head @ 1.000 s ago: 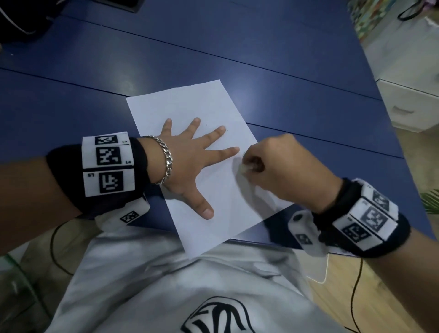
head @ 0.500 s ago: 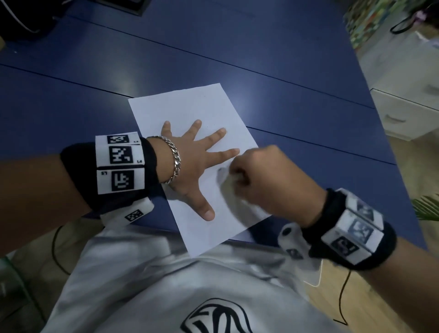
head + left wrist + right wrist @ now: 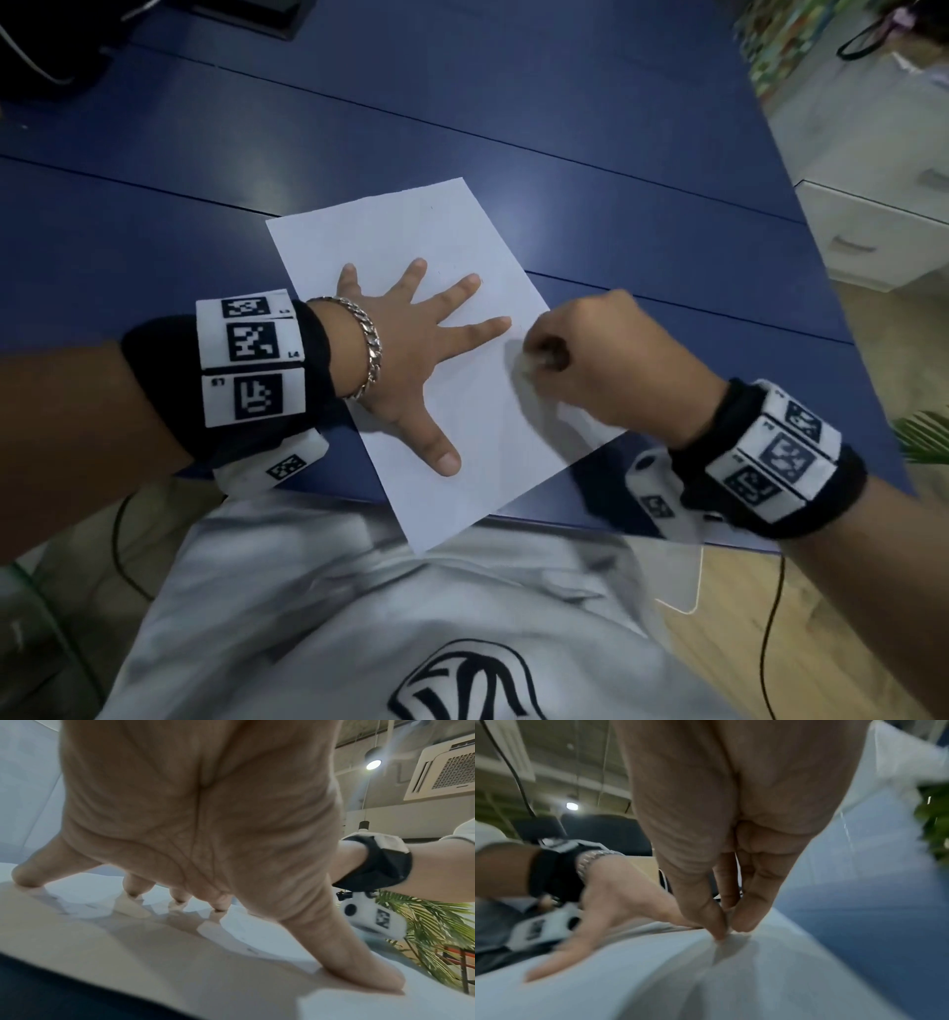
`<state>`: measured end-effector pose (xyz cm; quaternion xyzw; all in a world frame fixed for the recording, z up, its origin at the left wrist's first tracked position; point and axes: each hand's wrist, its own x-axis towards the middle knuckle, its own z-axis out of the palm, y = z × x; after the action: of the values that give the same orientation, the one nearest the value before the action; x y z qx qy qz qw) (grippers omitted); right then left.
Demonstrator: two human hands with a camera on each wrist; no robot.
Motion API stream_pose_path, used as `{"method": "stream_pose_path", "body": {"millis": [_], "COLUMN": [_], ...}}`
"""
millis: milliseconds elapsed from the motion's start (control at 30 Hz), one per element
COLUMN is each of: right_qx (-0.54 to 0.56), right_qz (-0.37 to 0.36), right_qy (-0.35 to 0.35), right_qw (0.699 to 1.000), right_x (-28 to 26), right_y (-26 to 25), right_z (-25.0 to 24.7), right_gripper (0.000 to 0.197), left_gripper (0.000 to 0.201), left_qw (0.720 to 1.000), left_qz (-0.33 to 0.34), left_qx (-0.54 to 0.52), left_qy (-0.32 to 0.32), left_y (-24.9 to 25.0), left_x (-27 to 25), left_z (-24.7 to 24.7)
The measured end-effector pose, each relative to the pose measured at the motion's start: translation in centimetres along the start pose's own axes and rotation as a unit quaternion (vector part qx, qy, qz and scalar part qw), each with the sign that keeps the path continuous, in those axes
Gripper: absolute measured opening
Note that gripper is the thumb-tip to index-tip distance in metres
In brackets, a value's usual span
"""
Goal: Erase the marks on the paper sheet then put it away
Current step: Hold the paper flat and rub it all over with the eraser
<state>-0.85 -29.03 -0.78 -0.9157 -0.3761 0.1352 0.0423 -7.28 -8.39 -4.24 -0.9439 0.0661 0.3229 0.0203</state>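
A white paper sheet (image 3: 411, 231) lies slanted on the blue table (image 3: 565, 103), and its near corner hangs over the front edge. My left hand (image 3: 426, 329) presses flat on the sheet's middle with fingers spread; the left wrist view shows its fingertips (image 3: 218, 905) touching the paper (image 3: 180, 953). My right hand (image 3: 539, 360) is at the sheet's right edge, just past the left index finger. It pinches a small pale eraser (image 3: 529, 366) down against the paper (image 3: 654, 973). The eraser is mostly hidden between the right hand's fingertips (image 3: 744, 923). Any marks are too faint to make out.
A white drawer cabinet (image 3: 873, 231) stands to the right of the table, with a green plant (image 3: 924, 431) nearer. Dark objects (image 3: 51, 46) sit at the table's far left corner. A black cable (image 3: 770, 616) hangs below the front edge.
My right hand slid left across the sheet with the eraser, then came back right to the edge. The left hand stayed pressed on the paper.
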Motion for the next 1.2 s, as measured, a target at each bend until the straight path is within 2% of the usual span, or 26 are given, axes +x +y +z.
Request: {"method": "stream_pose_path", "body": {"millis": [100, 167, 333, 433, 533, 600, 700, 800, 933, 1100, 1133, 1200], "right_qx": [0.040, 0.093, 0.198, 0.227, 0.213, 0.178, 0.124, 0.092, 0.069, 0.074, 0.065, 0.037], "right_qz": [0.039, 0.052, 0.069, 0.055, 0.029, -0.005, -0.065, -0.119, -0.137, -0.208, -0.213, -0.207], "right_qy": [0.051, 0.072, 0.063, 0.047, 0.025, 0.007, -0.007, 0.004, 0.008, -0.108, -0.105, -0.051], "right_qw": [0.997, 0.992, 0.976, 0.971, 0.976, 0.984, 0.990, 0.989, 0.988, 0.969, 0.969, 0.976], "right_x": [0.4, -0.2, -2.7, -3.8, -3.7, -2.8, -0.8, 1.2, 2.1, 0.1, 0.5, 1.8], "right_y": [2.6, 3.8, 5.5, 5.4, 4.8, 4.1, 2.5, 1.1, 0.9, 0.1, 0.1, 0.6], "right_z": [-1.1, -2.1, -3.4, -2.8, -2.1, -1.6, -0.9, -0.4, -0.1, -0.1, -0.2, -0.5], "right_gripper": [0.013, 0.005, 0.012, 0.011, 0.008, 0.015, 0.024, 0.021, 0.015, 0.016, 0.015, 0.015], "left_gripper": [0.147, 0.147, 0.154, 0.148, 0.137, 0.136, 0.140, 0.140, 0.138, 0.147, 0.149, 0.150], "left_qw": [1.000, 0.999, 0.989, 0.992, 0.992, 0.992, 0.995, 0.997, 0.998, 0.999, 0.999, 0.999], "left_qz": [0.009, 0.033, 0.081, 0.076, 0.077, 0.072, 0.067, 0.054, 0.035, 0.008, 0.007, 0.008], "left_qx": [0.013, 0.035, 0.119, 0.064, -0.030, -0.061, -0.039, -0.023, -0.007, -0.007, -0.008, -0.009], "left_qy": [-0.003, 0.002, 0.045, 0.074, 0.092, 0.080, 0.062, 0.046, 0.041, 0.034, 0.033, 0.030], "left_y": [-0.5, -1.2, -4.1, -6.4, -6.9, -5.6, -2.6, -1.0, -0.6, -0.7, -0.7, -0.7], "left_x": [0.2, 0.3, 0.2, -0.8, -1.7, -1.7, -1.1, -0.3, 0.0, 0.3, 0.4, 0.4], "left_z": [-0.1, -0.4, -1.8, -2.2, -1.7, -1.1, -0.3, 0.3, 0.6, 0.6, 0.5, 0.4]}}
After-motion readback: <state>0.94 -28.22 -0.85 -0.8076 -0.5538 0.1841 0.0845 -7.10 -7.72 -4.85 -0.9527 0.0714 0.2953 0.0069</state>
